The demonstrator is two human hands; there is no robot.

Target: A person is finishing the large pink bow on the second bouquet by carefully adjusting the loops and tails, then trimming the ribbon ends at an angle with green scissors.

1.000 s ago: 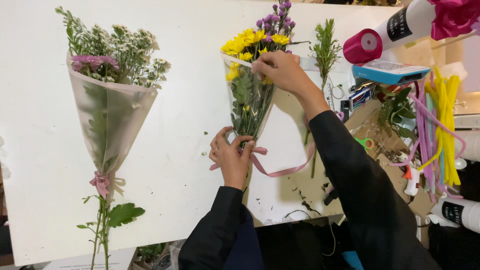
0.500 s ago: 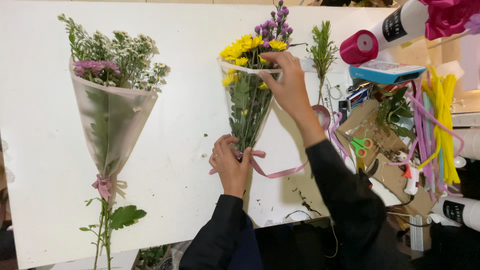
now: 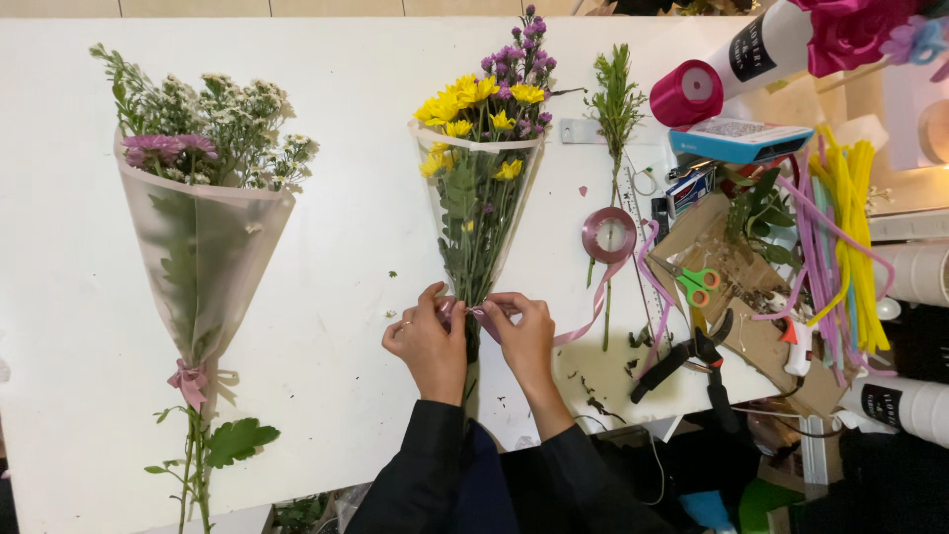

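Head view, looking down: both hands meet at the lower centre of the frame, over the narrow neck of the yellow-and-purple bouquet (image 3: 481,188). This bouquet lies flat on the white tabletop (image 3: 336,287), blooms toward the upper edge, stems running down between the two wrists. A clear wrap encloses it.

Left hand (image 3: 427,341): fingers curled narrow, tips pinching the pink ribbon (image 3: 578,331) where it crosses the stems. Right hand (image 3: 524,336): fingers likewise drawn together, gripping the same ribbon just beside the left fingertips. The two hands are nearly touching. A free length of ribbon trails to the right and up toward the ribbon spool (image 3: 609,234), which lies flat near the centre right.

Second bouquet (image 3: 203,227): left side of the frame, well apart from the hands, wrapped, with a pink bow tied at its neck and pale flowers at the top.

Green sprig (image 3: 615,104): upper centre, just right of the held bouquet. Green-handled scissors (image 3: 692,282) and black pliers (image 3: 682,356) lie at right, near a pile of coloured pipe cleaners (image 3: 840,237).
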